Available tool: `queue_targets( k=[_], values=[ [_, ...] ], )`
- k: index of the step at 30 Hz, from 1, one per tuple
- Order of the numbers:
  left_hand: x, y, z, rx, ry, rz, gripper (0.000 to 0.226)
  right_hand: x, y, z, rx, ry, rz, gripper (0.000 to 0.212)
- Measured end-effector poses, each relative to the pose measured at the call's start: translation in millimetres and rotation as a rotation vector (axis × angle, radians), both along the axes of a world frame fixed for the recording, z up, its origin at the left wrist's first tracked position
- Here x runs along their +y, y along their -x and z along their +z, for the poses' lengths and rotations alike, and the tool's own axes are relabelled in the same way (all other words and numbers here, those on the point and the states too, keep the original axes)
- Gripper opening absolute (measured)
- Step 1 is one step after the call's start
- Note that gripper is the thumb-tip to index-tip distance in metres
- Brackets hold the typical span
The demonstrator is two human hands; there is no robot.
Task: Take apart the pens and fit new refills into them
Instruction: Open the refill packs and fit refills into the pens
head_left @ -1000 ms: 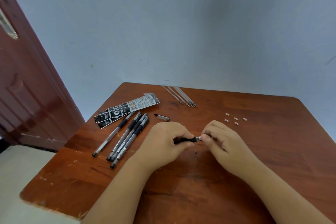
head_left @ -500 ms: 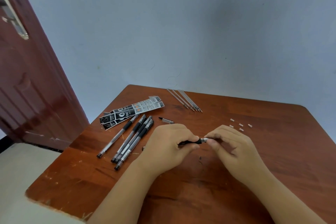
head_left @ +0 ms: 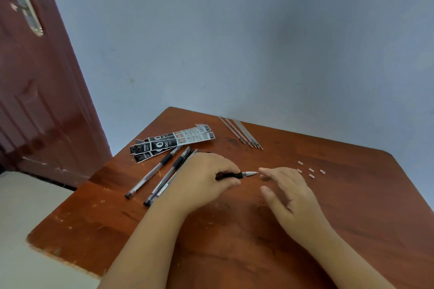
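The left hand grips a pen by its black grip section, fingers curled round it, the silver tip pointing right and clear of the fist. The right hand hangs just beside that tip with fingers relaxed and spread, holding nothing; half a second ago its fingertips were pinched on the tip, and now they have let go and drawn slightly away.

Left of the gripping hand, several capped pens lie side by side on the desk, slanting toward its near left edge; the wrist covers the upper ends of the nearest ones. Beyond them lie two flat black-and-white refill packets, overlapping; whether anything is inside them cannot be told. Further back, near the desk's far edge, a small row of bare refills lies with tips toward the person. Right of the free hand, a scatter of small pale caps sits well apart from the pens. A dark red door stands at the left.
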State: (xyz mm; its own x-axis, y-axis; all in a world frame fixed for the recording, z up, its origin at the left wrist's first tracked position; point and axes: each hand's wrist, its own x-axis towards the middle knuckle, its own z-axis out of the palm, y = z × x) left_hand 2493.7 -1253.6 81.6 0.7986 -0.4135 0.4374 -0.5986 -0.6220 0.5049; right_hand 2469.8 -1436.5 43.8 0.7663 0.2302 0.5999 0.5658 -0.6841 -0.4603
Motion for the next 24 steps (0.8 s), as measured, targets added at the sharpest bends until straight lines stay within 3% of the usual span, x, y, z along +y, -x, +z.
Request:
queue_targets(
  k=[4,13,21,24],
  values=[
    [17.6,-7.6,2.8,0.069,0.037,0.153,0.009,1.9,-12.7,4.8,-0.045,0.097,-0.052,0.029],
    [32.6,-22.3,-5.6,0.128,0.007,0.47,0.017,65.1,-75.6,13.2,0.293,0.359,-0.249,0.035],
    [32.6,-20.2,-1.5,0.125,0.094,0.418,0.019,70.2,-76.7,7.8,0.19,0.43,-0.26,0.021],
    [30.8,-18.0,-1.1,0.123,0.086,0.364,0.017,54.4,-65.7,12.8,0.149,0.354,-0.258,0.017]
  ],
)
